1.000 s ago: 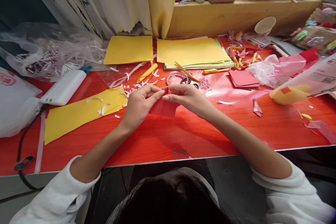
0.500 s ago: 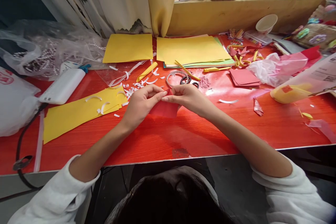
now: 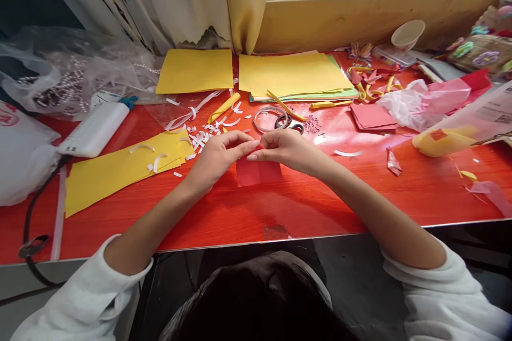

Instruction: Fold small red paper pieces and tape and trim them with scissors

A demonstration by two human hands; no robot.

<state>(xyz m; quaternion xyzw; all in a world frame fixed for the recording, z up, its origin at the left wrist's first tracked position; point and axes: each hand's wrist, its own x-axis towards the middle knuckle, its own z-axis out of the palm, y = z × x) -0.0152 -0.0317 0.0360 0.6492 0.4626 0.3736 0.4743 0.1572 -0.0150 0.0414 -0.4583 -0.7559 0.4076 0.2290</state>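
1. A person in white sleeves [image 3: 80, 295] is holding both bare hands over a red table [image 3: 328, 205]; clock directions here are starting from the paper in hand, with 12 o'clock pointing to the far side.
2. That red paper [image 3: 261, 173] is sitting at the centre, its upper part disappearing behind the fingers and a crease showing down its middle. Whether its lower edge is touching the table, one cannot tell.
3. The left hand [image 3: 214, 160], between 9 and 10 o'clock, is clamping the paper's top, thumb and forefinger pressing together.
4. The right hand [image 3: 290, 152], at 2 o'clock, is also gripping the top, the thumb pointing left and the forefinger curling; the other fingers are partly hiding.
5. Just beyond the hands, a hoop [image 3: 256, 121] is lying at 12 o'clock, with scissors [image 3: 296, 127] showing beside it at 1.
6. White scraps [image 3: 199, 143] are scattering at 10 o'clock; yellow strips [image 3: 108, 177] are lying at 9.
7. A yellow sheet [image 3: 196, 72] is resting at 11 o'clock, and a paper stack [image 3: 290, 74] is spreading between 12 and 1.
8. Red squares [image 3: 374, 117] are lying in a pile at 2 o'clock.
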